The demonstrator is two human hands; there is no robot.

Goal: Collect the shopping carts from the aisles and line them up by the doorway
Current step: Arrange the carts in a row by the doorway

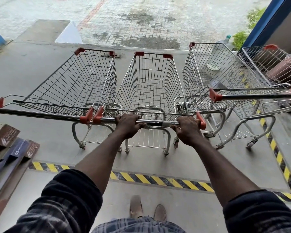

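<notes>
Both left hand (128, 126) and right hand (188, 131), fingers (124, 117) wrapped round middle cart (151, 76) handle (158, 122), fingertips hidden underneath.

Grey concrete floor (40, 68) with shopping carts (151, 84)

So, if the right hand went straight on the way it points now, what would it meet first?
Probably the rear wire flap of the middle cart, just beyond the handle bar that the right hand grips; depth is hard to judge.

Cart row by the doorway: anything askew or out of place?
The far-right cart looks turned at an angle, not parallel with the other three. The middle cart, gripped by the left hand and right hand, sits straight.
</notes>
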